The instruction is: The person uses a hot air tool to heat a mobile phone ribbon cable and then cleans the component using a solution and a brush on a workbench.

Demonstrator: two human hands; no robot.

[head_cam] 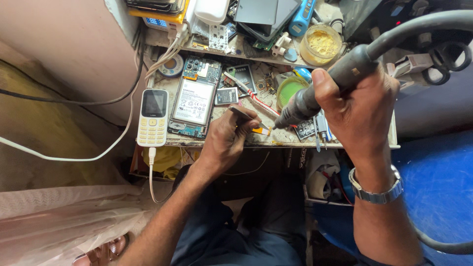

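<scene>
Right hand (359, 111) fisted round hot-air gun handle (325, 88), nozzle angled down; left hand (226, 138) fingers pinching tweezers (244, 117) over orange flex strip (261, 130).

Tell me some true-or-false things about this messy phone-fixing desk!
1. The right hand grips a thick dark tool with a hose. True.
2. The left hand is empty. False: it pinches tweezers by a small yellow part.
3. The keypad phone has a white cable plugged in. True.
4. The opened phone lies right of the green tub. False: it lies left of it.
5. A watch is on the left wrist. False: it is on the right wrist.
</scene>
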